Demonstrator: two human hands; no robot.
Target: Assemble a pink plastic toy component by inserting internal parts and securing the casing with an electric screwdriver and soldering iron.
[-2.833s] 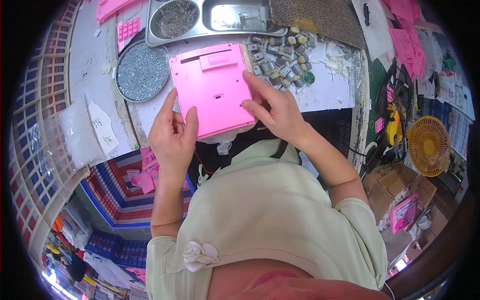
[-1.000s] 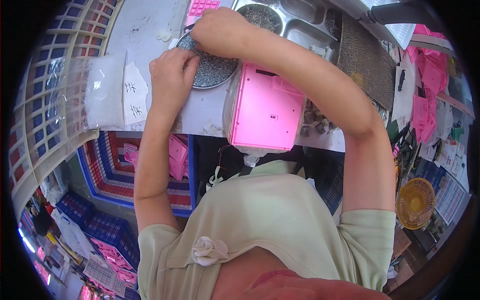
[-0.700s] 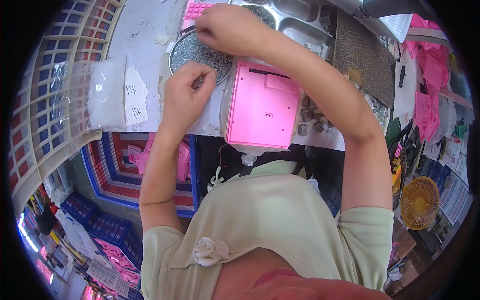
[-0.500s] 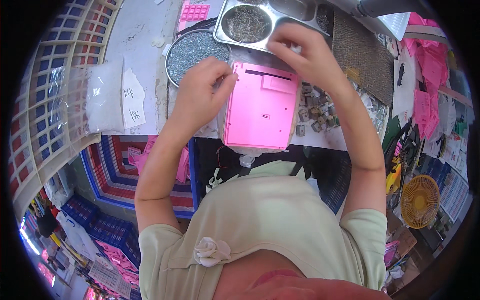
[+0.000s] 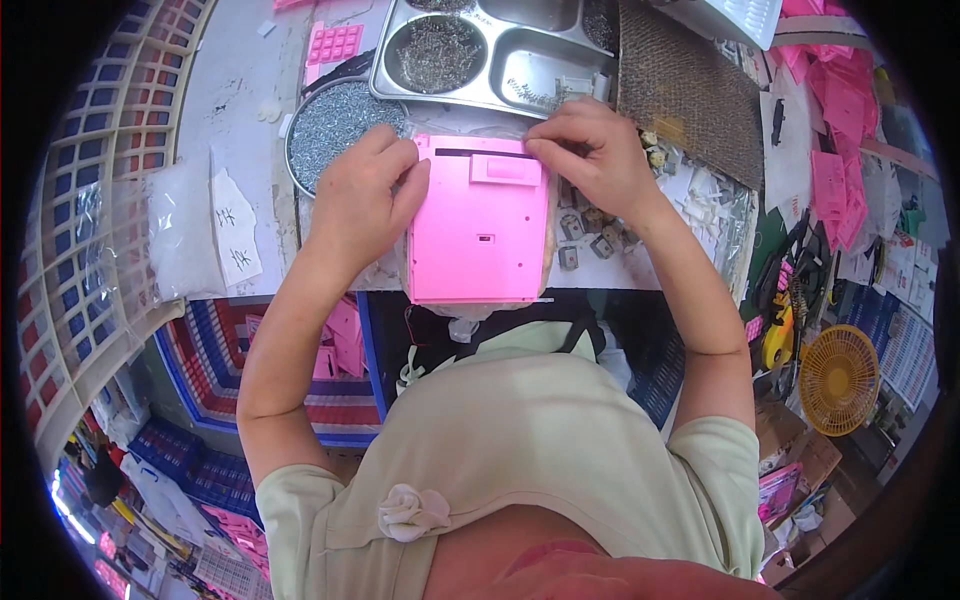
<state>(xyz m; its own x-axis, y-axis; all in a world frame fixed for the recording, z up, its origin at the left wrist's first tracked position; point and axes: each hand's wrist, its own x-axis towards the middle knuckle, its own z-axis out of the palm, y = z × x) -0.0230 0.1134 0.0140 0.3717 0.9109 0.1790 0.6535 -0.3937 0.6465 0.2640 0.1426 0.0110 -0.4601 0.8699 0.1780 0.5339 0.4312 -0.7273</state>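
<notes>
Near pink panel [image 5: 450,230] top corners | 2 hands [image 5: 368,195] [image 5: 598,160] (gap between)

From the middle of your view, your left hand [image 5: 365,195] at eleven o'clock covers the near edge of the dish [image 5: 289,155]; whether its fingers pinch anything, you cannot tell. At one o'clock your right hand [image 5: 603,165] hides some grey metal parts [image 5: 569,258] and a corner of the steel tray [image 5: 480,92], whose far side the upper edge crops, like the white container [image 5: 735,15]. The pink panel [image 5: 480,205] masks most of the wrapped pad [image 5: 450,311] beneath. At eight o'clock, the small clutter [image 5: 120,490] blurs.
</notes>
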